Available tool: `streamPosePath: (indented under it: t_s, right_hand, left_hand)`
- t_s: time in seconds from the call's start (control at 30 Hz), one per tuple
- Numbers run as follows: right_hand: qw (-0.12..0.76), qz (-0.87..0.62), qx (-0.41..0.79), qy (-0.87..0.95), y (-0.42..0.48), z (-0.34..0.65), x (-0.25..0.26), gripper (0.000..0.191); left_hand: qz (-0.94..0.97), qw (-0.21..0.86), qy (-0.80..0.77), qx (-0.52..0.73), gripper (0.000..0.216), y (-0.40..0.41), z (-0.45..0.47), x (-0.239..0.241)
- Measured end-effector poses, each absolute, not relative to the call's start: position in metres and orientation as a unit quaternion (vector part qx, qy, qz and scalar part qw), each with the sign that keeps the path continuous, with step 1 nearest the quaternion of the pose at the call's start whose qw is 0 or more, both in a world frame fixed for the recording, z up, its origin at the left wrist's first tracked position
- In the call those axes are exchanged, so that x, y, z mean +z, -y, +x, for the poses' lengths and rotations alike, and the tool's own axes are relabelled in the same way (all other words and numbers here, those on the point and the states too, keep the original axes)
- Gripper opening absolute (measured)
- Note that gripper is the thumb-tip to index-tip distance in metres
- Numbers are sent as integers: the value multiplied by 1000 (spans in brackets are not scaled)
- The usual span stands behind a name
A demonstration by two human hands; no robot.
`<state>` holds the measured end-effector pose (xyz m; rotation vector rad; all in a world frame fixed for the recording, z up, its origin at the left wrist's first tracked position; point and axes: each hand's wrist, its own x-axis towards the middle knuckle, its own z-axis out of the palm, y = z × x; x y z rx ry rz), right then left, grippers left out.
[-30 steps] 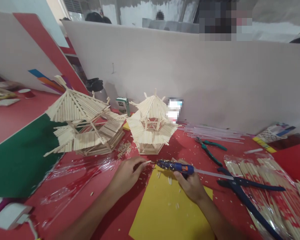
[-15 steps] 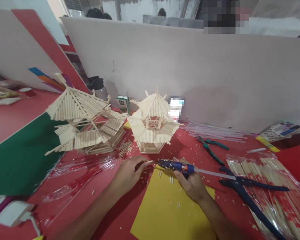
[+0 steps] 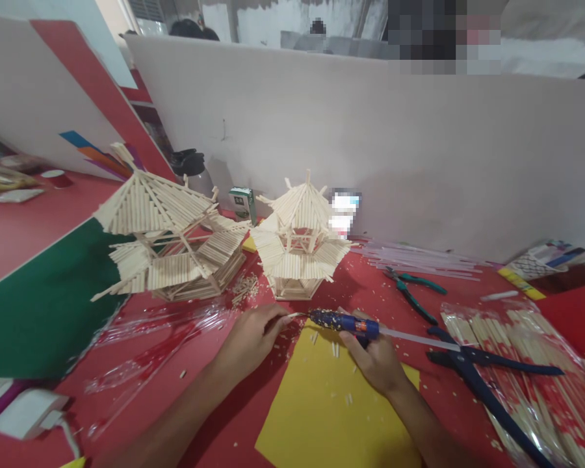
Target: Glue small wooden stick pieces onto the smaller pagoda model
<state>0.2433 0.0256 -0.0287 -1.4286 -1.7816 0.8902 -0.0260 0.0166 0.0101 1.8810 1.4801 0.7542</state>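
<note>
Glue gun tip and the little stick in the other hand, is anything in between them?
Nothing visible is. The right hand holds the glue gun, whose tip points straight at the little stick pinched by the fingers of the left hand. Tip and stick look touching or nearly so.

The red counter [image 3: 39, 214] carries two stick pavilions [image 3: 168, 244], a yellow sheet [image 3: 322, 416], pliers [image 3: 412, 289], black shears [image 3: 482, 374] and bagged sticks [image 3: 541, 364] (wood crumbs everywhere).

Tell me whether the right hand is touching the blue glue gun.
Touching. The head view shows the right hand gripping the glue gun, with its fingers wrapped around the gun's blue body and no gap between them.
</note>
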Motion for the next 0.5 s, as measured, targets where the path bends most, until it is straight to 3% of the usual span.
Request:
streamPosePath:
  t_s: [0.3, 0.5]
  right_hand:
    - [332, -547, 336, 691, -25, 243, -20, 42]
    - [326, -548, 328, 698, -24, 242, -18, 49]
  left_hand:
    - [724, 293, -555, 286, 26, -16, -27, 8]
    - [733, 284, -546, 291, 24, -16, -28, 6]
